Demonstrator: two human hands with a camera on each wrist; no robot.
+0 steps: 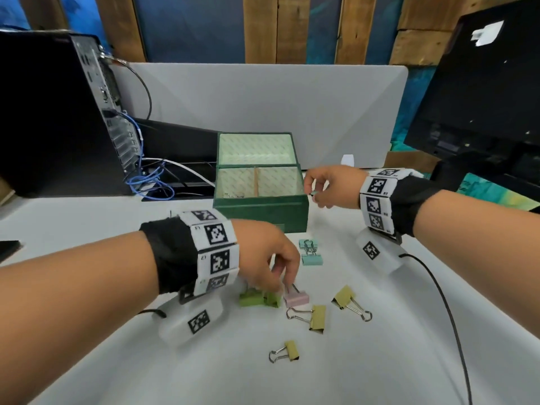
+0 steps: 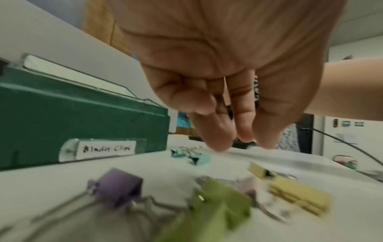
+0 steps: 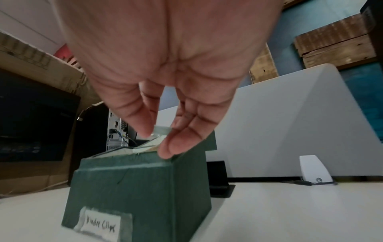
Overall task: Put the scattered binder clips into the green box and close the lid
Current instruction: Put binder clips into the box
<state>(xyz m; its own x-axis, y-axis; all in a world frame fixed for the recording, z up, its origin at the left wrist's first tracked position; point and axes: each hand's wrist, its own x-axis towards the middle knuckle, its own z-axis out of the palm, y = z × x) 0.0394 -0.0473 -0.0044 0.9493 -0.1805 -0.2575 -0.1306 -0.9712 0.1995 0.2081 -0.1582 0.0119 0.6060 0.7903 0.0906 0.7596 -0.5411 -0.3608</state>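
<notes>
The green box (image 1: 263, 213) stands open at mid-table, its lid (image 1: 257, 149) upright behind, with a few metal clips in its left compartment (image 1: 233, 195). My right hand (image 1: 312, 194) hovers at the box's right front corner (image 3: 145, 180) and pinches a small teal thing, apparently a binder clip. My left hand (image 1: 285, 285) reaches down with straight fingers (image 2: 219, 139) over the scattered clips and holds nothing. Below it lie green clips (image 1: 254, 299), a pink clip (image 1: 296, 298) and a purple clip (image 2: 118, 190). Two teal clips (image 1: 309, 252) and three yellow clips (image 1: 317, 318) lie nearby.
A black computer tower (image 1: 58, 112) with blue cables (image 1: 149, 182) stands at the left. A grey divider panel (image 1: 263, 106) runs behind the box. At the right stands a black monitor (image 1: 482, 97). A thin black cable (image 1: 438, 302) trails from my right wrist across the white table.
</notes>
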